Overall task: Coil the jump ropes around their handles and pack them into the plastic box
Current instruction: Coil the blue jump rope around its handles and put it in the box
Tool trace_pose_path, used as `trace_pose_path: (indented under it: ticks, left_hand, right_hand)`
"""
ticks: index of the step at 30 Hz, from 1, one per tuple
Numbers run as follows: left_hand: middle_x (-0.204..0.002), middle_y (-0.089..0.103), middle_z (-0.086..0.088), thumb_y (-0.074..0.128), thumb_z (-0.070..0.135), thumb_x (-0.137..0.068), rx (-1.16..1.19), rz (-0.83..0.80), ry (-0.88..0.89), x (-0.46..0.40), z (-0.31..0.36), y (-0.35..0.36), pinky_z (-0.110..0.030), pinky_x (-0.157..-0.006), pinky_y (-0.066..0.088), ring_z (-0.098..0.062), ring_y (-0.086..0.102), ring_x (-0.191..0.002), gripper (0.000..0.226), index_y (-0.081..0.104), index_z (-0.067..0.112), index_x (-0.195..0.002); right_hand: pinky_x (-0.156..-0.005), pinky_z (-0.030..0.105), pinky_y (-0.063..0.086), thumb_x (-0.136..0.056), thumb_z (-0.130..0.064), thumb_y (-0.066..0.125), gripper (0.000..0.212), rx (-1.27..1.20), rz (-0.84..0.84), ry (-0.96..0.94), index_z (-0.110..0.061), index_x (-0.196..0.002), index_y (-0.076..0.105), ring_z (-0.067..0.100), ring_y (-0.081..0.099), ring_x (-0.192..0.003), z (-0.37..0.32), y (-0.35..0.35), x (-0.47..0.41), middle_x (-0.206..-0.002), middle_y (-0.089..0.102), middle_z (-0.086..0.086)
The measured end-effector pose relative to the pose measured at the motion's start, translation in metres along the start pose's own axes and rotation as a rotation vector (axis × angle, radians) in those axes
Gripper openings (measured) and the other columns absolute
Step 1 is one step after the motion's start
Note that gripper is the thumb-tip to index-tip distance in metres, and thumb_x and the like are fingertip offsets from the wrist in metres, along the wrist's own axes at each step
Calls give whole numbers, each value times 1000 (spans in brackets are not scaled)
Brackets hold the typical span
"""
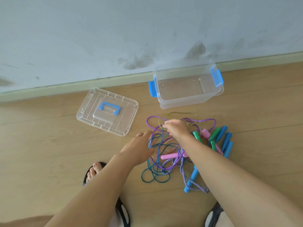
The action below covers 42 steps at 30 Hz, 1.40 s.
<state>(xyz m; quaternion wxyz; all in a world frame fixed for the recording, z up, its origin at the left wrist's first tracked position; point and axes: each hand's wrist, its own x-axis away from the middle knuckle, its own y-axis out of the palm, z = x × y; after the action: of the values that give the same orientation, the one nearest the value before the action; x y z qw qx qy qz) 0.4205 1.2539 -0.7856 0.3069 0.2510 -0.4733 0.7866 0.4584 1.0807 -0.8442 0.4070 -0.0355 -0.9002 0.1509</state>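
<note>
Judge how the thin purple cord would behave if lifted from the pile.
The thin purple cord lies in loose loops, so it is likely floppy. It crosses the thin teal cord, so it would probably snag and drag that along. The right hand seems to pinch cords here.

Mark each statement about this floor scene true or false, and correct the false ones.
1. The box holds no ropes. True.
2. The lid is on the box. False: it lies on the floor, left of the box.
3. The right hand pinches rope in the tangle. True.
4. All handles are blue. False: green handles and a pink handle show too.
</note>
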Motion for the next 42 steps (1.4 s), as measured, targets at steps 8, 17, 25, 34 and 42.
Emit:
trace_pose_path:
  ticks: [8, 17, 25, 34, 42]
  left_hand:
    - [-156, 30, -3, 79, 50, -71, 280, 242, 97, 46, 38, -67, -45, -107, 39, -23, 40, -136, 110, 7, 35, -153]
    - [-85, 75, 10, 52, 33, -97, 268, 243, 446, 136, 111, -132, -48, -97, 47, -18, 67, -98, 20, 61, 15, -96]
    - [-63, 50, 4, 43, 42, -98, 90, 218, 430, 160, 118, -150, -34, -65, 44, -20, 62, -55, 39, 45, 17, -68]
    - [-72, 55, 7, 42, 36, -101, -104, 287, 556, 155, 139, -161, -22, -57, 37, -6, 45, -57, 34, 59, 25, -74]
    - [-54, 47, 13, 49, 36, -95, 99, 198, 533, 137, 138, -177, -34, -64, 43, -13, 43, -55, 38, 53, 23, -59]
  right_hand:
    - [-63, 31, 48, -95, -34, 55, 44, -89, -266, -310, -12, -57, 51, 24, 56, -59, -116, -29, 113, -62, 63, 7]
    - [-63, 33, 48, -93, -26, 62, 30, -6, -139, -757, -14, -66, 54, 21, 58, -59, -172, -92, 238, -66, 63, 4]
    - [-61, 27, 51, -92, -12, 58, 6, -108, 70, -509, -15, -90, 54, 21, 59, -69, -162, -156, 239, -76, 63, 4]
    - [-91, 26, 46, -103, -37, 42, 33, 216, -32, -800, -15, -116, 63, 17, 67, -103, -181, -124, 251, -98, 75, 2]
    - [-60, 31, 41, -99, -47, 46, 47, 441, 86, -850, -4, -84, 61, 23, 58, -67, -186, -108, 228, -71, 72, 6]
